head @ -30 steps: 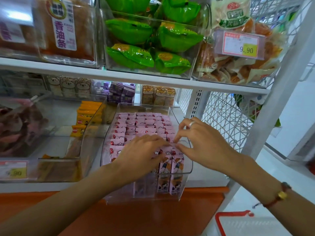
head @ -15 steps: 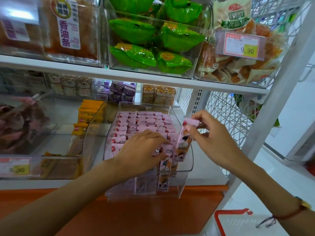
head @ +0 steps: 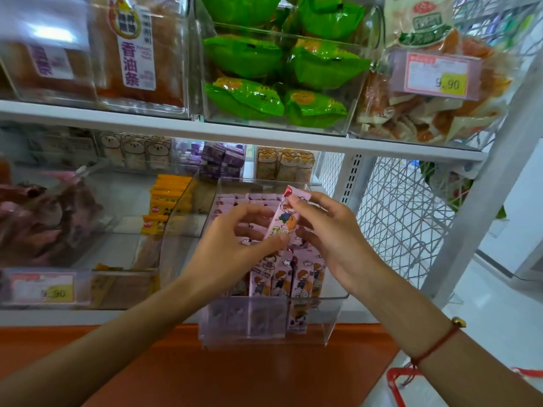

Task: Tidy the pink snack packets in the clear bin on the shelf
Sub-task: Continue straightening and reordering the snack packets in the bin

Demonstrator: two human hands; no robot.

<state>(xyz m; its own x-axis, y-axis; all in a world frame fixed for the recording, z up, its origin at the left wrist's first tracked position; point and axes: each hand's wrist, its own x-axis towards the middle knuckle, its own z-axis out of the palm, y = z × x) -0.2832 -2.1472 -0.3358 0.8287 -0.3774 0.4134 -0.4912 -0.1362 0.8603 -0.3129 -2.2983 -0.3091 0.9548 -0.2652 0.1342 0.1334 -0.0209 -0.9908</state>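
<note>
At the centre of the frame, one slim, oblong pink snack packet (head: 284,214) of glossy film, printed with a cartoon child, is held tilted above the clear bin (head: 335,315); the right hand (head: 335,239) pinches its upper end between thumb and fingers, and the left hand (head: 235,251) pinches its lower end the same way, so both sets of fingers are closed on it; a red cord bracelet (head: 435,345) circles the right wrist; below the hands, the rigid transparent plastic bin holds many more pink packets (head: 296,274) standing upright in tight rows, about four faces visible at its front; the bin sits on a white shelf (head: 358,315) with an orange band beneath; left of centre, a stack of yellow packets (head: 167,198) fills a neighbouring clear bin; at top centre, about six crinkled green packets (head: 282,71) sit in another; two price tags reading 9.90 show, one at upper right (head: 437,75) and one at lower left (head: 44,287).
</note>
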